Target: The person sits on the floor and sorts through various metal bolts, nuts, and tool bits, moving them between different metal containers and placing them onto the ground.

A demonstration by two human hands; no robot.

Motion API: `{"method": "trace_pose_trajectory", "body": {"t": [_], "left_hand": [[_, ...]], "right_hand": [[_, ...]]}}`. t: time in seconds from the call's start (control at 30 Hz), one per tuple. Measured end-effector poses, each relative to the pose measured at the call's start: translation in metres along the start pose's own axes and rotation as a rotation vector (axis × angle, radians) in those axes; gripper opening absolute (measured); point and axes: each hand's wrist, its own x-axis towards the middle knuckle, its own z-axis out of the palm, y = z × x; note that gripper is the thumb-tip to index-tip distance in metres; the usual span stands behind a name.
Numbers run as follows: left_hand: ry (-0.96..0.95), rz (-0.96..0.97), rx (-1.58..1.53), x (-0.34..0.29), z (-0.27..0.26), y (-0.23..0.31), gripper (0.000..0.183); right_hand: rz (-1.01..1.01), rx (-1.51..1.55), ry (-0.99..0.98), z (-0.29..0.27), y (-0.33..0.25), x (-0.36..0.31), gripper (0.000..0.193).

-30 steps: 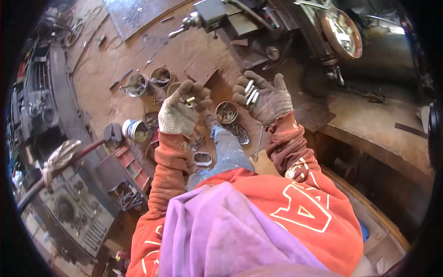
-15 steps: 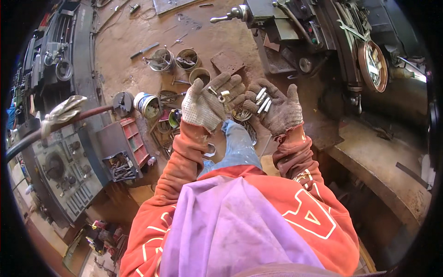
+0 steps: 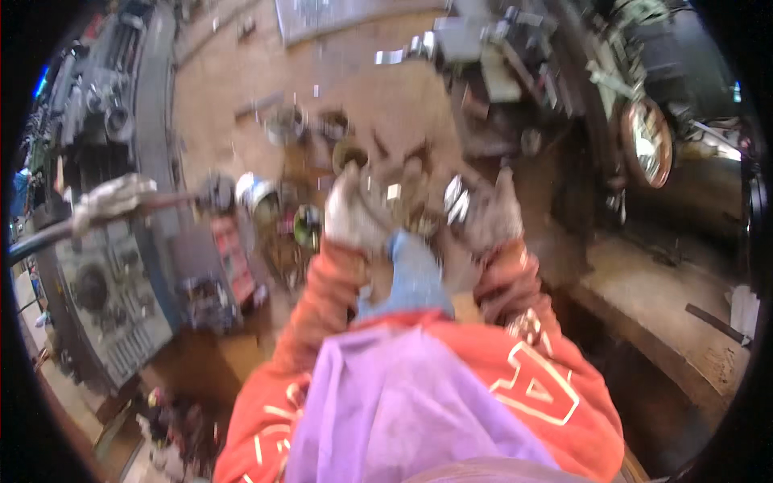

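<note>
Both my hands wear greyish, soiled knit work gloves and are held side by side, palms up, in front of my knees. In the cupped palm of my left hand (image 3: pixel 354 216) lie small pale metal pieces (image 3: pixel 394 191), one of them squarish in outline. My right hand (image 3: pixel 495 216) carries several shiny short metal rods (image 3: pixel 456 200) lying across its palm, beside the fingers. Motion smears the fingertips of both hands, so their exact bend is unclear. Orange sleeves cover my forearms.
Tins (image 3: pixel 285 125) and a white bucket (image 3: pixel 255 193) stand on the floor ahead and left. A red tray (image 3: pixel 232 256) lies left of my knee. Machinery (image 3: pixel 515 68) with a round copper-rimmed dish (image 3: pixel 646 143) stands right. A bar with a glove (image 3: pixel 113 201) crosses the left side.
The view has shifted and blurred, with the surroundings and my hands sitting somewhat lower in the picture. Both palms still face up with the metal pieces on them.
</note>
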Motion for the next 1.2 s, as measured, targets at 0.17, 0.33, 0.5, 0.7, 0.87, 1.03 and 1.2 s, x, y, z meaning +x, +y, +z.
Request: {"method": "trace_pose_trajectory", "body": {"t": [0.17,0.33,0.5,0.7,0.87,1.03,1.2], "left_hand": [[0.138,0.026,0.154,0.0,-0.014,0.004,0.036],[0.256,0.026,0.284,-0.007,-0.027,0.013,0.028],[0.128,-0.048,0.343,-0.003,-0.077,0.033,0.031],[0.248,0.035,0.444,0.017,-0.064,0.04,0.019],[0.425,0.146,0.289,0.012,-0.028,0.048,0.021],[0.116,0.109,0.131,0.017,-0.015,0.076,0.019],[0.228,0.329,0.155,0.044,0.016,0.116,0.014]], "right_hand": [[0.127,0.255,-0.124,0.027,-0.007,0.013,0.058],[-0.102,-0.076,0.32,0.039,-0.008,0.007,0.021],[-0.164,-0.077,0.14,0.006,-0.023,0.005,0.014],[-0.004,-0.329,0.006,-0.018,-0.034,0.03,0.013],[-0.083,-0.04,0.347,0.002,-0.056,0.026,0.014],[-0.07,0.001,0.316,-0.001,-0.061,0.021,0.012],[-0.138,0.012,0.336,0.004,-0.076,0.016,0.012]]}}
